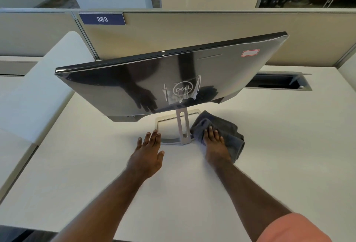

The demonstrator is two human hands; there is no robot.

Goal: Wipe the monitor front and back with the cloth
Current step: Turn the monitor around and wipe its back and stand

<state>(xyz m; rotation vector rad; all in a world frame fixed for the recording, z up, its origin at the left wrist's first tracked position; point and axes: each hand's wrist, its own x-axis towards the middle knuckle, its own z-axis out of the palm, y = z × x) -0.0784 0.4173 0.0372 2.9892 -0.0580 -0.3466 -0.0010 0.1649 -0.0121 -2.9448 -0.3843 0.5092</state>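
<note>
The left hand (148,152) lies open, fingers straight, fingertips at the stand base (169,124), holding nothing. The monitor (169,80) stands on the desk (96,164) with its glossy back toward the person. The right hand (215,145) rests flat on the grey cloth (229,130) beside the stand. Recommended: steady the base, lift the cloth, wipe the back in overlapping passes. Beyond: a partition (192,29) labelled 383 and a cable tray (277,81).

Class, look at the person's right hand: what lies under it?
Under the right hand lies the grey cloth, bunched on the white desk beside the monitor stand. The desk surface beneath the cloth is covered and cannot be seen.
</note>
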